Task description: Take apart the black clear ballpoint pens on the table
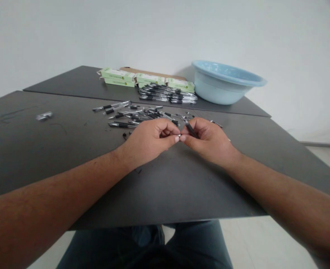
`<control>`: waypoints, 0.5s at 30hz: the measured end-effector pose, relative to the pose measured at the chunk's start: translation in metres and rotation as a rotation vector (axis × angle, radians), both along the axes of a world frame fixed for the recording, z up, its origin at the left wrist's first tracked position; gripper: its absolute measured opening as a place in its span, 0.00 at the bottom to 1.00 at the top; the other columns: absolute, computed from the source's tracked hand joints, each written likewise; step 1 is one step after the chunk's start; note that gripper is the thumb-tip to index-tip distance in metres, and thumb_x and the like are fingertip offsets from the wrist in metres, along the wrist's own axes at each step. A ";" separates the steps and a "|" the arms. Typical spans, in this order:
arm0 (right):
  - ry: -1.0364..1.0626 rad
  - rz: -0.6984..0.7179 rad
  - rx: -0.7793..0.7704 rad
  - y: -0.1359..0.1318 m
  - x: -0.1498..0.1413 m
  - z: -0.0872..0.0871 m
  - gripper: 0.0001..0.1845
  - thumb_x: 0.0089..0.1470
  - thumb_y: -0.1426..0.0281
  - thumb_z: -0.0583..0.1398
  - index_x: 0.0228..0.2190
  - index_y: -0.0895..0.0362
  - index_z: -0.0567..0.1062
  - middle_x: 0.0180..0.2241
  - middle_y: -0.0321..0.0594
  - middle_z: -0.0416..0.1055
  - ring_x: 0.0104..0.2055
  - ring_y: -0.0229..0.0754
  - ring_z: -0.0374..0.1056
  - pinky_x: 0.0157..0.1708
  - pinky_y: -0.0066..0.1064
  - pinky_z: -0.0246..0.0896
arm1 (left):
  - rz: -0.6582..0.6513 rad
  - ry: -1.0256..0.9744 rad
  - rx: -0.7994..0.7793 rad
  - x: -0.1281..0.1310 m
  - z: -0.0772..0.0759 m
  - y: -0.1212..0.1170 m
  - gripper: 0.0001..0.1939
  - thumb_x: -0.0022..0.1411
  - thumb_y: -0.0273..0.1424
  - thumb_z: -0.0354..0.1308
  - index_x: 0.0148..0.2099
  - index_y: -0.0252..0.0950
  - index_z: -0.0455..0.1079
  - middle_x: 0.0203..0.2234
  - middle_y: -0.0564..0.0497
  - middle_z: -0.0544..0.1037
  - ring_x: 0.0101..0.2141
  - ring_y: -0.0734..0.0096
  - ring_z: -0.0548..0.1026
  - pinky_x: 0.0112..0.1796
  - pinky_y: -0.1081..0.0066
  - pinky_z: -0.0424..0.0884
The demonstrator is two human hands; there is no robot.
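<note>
My left hand [150, 140] and my right hand [207, 140] meet fingertip to fingertip over the dark table [167, 186]. Both are closed in a pinch. A black pen part [190, 129] sticks up out of my right hand's fingers. A small silvery piece [178, 136] shows at the tips where the two hands touch; what my left hand pinches is too small to name. Just beyond the hands lies a scatter of loose black-and-clear pens and pen parts [137, 116].
A neat pile of pens [166, 94] lies in front of three green-and-white boxes [142, 78] at the table's back. A light blue basin [223, 82] stands at the back right. A small silvery object [43, 116] lies far left. The table's front edge is near my lap.
</note>
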State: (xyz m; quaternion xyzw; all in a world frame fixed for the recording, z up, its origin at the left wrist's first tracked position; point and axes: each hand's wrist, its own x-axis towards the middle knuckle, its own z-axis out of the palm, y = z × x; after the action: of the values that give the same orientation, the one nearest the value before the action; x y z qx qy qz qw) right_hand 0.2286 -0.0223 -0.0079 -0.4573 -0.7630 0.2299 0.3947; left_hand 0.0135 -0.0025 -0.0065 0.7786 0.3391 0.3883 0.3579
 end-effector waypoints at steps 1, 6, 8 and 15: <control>-0.003 -0.002 0.001 0.000 0.000 0.000 0.09 0.56 0.66 0.67 0.32 0.54 0.72 0.27 0.32 0.67 0.29 0.37 0.62 0.30 0.30 0.56 | -0.004 -0.004 0.004 0.000 -0.001 0.000 0.07 0.63 0.32 0.65 0.41 0.35 0.78 0.32 0.50 0.83 0.33 0.71 0.79 0.32 0.74 0.73; -0.030 -0.005 0.007 -0.001 0.000 0.002 0.09 0.56 0.65 0.67 0.32 0.54 0.72 0.27 0.32 0.67 0.29 0.37 0.62 0.30 0.30 0.56 | -0.041 -0.009 -0.033 -0.001 -0.004 0.004 0.07 0.63 0.32 0.64 0.41 0.35 0.77 0.32 0.51 0.81 0.30 0.74 0.77 0.31 0.74 0.73; -0.047 -0.011 0.008 -0.002 0.000 0.004 0.09 0.56 0.66 0.67 0.32 0.55 0.72 0.27 0.31 0.67 0.29 0.36 0.61 0.29 0.30 0.55 | -0.069 -0.036 -0.077 -0.001 -0.005 0.004 0.07 0.63 0.33 0.64 0.42 0.35 0.76 0.30 0.52 0.80 0.27 0.75 0.75 0.28 0.75 0.72; -0.089 0.006 -0.034 -0.004 -0.001 0.006 0.11 0.56 0.65 0.66 0.30 0.55 0.70 0.25 0.30 0.66 0.27 0.35 0.59 0.27 0.28 0.53 | -0.135 -0.166 -0.205 0.002 -0.001 0.002 0.07 0.59 0.31 0.66 0.39 0.33 0.74 0.29 0.50 0.79 0.25 0.75 0.75 0.25 0.75 0.74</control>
State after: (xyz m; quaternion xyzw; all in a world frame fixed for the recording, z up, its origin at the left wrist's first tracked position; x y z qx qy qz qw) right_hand 0.2274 -0.0263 -0.0022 -0.4716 -0.7770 0.2235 0.3520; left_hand 0.0151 -0.0006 -0.0076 0.7242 0.2934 0.3897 0.4876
